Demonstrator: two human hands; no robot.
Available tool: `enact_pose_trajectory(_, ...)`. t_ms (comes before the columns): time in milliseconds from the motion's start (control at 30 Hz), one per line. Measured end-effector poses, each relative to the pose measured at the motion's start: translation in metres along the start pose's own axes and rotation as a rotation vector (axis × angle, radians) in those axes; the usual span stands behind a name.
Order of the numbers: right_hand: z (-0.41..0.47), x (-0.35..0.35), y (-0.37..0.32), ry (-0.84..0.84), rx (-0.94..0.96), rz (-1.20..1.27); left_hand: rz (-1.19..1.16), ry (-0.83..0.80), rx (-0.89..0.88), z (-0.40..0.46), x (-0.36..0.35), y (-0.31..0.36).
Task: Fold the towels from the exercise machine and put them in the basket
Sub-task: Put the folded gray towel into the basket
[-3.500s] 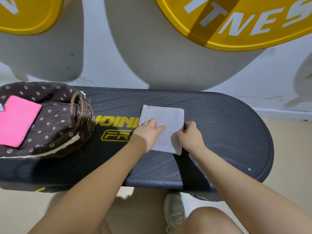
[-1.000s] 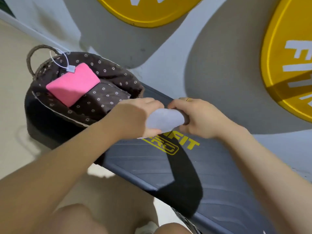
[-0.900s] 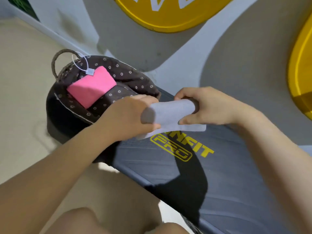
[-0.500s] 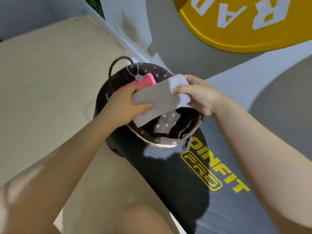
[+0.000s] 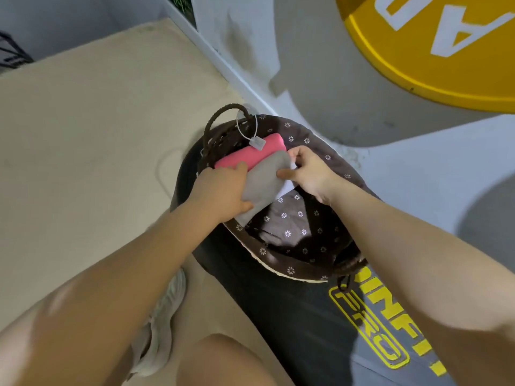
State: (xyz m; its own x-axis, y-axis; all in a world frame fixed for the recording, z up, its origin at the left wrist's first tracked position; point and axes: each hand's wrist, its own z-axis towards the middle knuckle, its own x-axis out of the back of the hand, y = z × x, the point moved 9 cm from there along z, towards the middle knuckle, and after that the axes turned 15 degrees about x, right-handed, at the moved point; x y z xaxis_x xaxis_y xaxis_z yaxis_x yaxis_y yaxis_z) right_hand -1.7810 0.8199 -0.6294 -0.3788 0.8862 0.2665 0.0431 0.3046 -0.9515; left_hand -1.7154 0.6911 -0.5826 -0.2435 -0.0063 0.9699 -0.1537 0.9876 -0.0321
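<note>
Fingers: on my left hand [image 5: 223, 190] I see them curled round the near end of the grey towel [image 5: 264, 185], thumb [image 5: 245, 206] underneath; on my right hand [image 5: 306, 174] thumb and fingertips pinch the far end.
Grey towel: folded, held between both hands over the basket [image 5: 292, 270], its far edge just beside or touching the pink towel [image 5: 250, 156]; I cannot tell which.
Pink towel: folded, lying inside the basket at the far side.
Writing on the machine: yellow letters "INFI" over a boxed "PRO" on the black exercise machine [image 5: 306, 330], cut off by my right forearm.
Writing on the wall: large white letters on a yellow disc [image 5: 432, 51], only partly in view; I read an "A" and part of another letter.
Tag: small pale tag [image 5: 257, 142] on a thin loop hangs from the basket handle [image 5: 220, 118]; any print on it is too small to read.
Arms: both forearms bare, reaching forward and converging over the basket, left wrist bent inward.
Basket: dark wicker with brown daisy-print lining, sitting on the end of the machine.
Below: white shoe [image 5: 161, 330] on the beige floor [image 5: 83, 135].
</note>
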Motion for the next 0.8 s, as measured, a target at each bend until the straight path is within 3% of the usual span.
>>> enact_pose_trajectory(67, 0.002, 0.003, 0.001, 0.009, 0.017, -0.152, 0.051, 0.035, -0.003, 0.005, 0.002, 0.001)
enact_pose_trajectory(167, -0.007, 0.011, -0.020, 0.057, 0.046, -0.704, 0.103, 0.055, 0.040, 0.014, -0.001, 0.002)
enact_pose_trajectory(233, -0.018, 0.009, -0.036, 0.104, 0.048, -0.862, 0.098, 0.077, 0.077, 0.017, -0.005, 0.003)
enact_pose_trajectory(300, -0.028, -0.005, -0.036, 0.082, 0.084, -0.824, 0.078, 0.105, 0.120, 0.015, -0.004, 0.003)
enact_pose_trajectory(400, -0.043, -0.041, -0.023, -0.080, 0.124, -0.618, 0.065, 0.146, 0.154, 0.014, 0.001, 0.000)
enact_pose_trajectory(567, -0.046, -0.066, -0.006, -0.161, 0.033, -0.514, 0.213, 0.233, 0.124, 0.027, 0.020, -0.009)
enact_pose_trajectory(667, -0.035, -0.068, 0.000, -0.210, -0.095, -0.412, 0.154, 0.055, 0.034, 0.039, -0.002, -0.007)
enact_pose_trajectory(800, -0.035, -0.052, -0.011, -0.255, -0.241, -0.325, 0.072, -0.030, -0.015, 0.036, 0.007, -0.009)
